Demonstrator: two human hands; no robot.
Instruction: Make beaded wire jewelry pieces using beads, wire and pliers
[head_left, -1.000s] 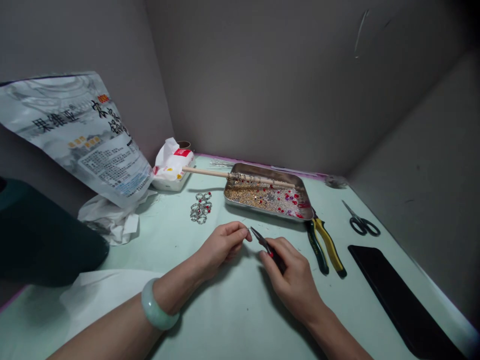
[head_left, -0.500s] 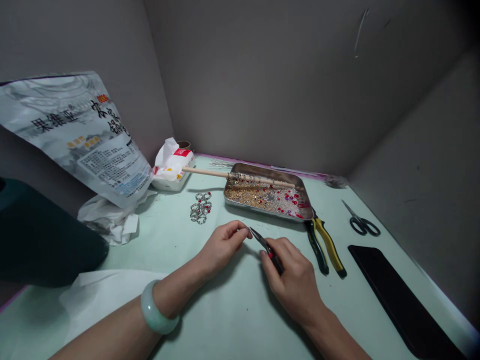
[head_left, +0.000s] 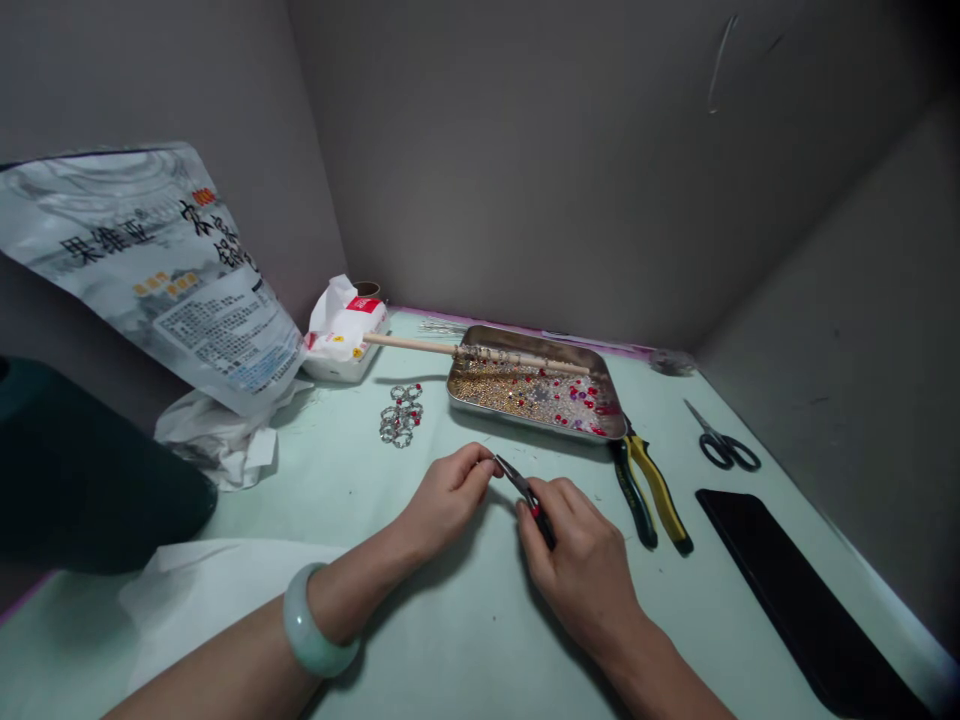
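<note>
My right hand (head_left: 581, 550) is closed around the dark handles of needle-nose pliers (head_left: 523, 487). The pliers' tip meets the fingertips of my left hand (head_left: 454, 490), whose thumb and forefinger are pinched together. Whatever sits in that pinch is too small to make out. A pale green bangle (head_left: 311, 625) circles my left wrist. Beyond my left hand lies a cluster of wire rings (head_left: 401, 415) with red beads. Farther back, a metal tray (head_left: 525, 422) holds gold, clear and red beads, with a wooden stick (head_left: 416, 344) carrying wire coils across it.
Right of the tray lie yellow-and-green cutting pliers (head_left: 652, 485), scissors (head_left: 718, 440) and a black phone-like slab (head_left: 795, 590). To the left stand a tissue pack (head_left: 346, 335), a silver pouch (head_left: 172, 270), crumpled tissue (head_left: 221, 430) and a dark green container (head_left: 82, 480).
The pliers and my right hand have shifted slightly left, bringing the tip closer against my left fingertips. My left hand has barely moved. The things on the table stay where they were.
</note>
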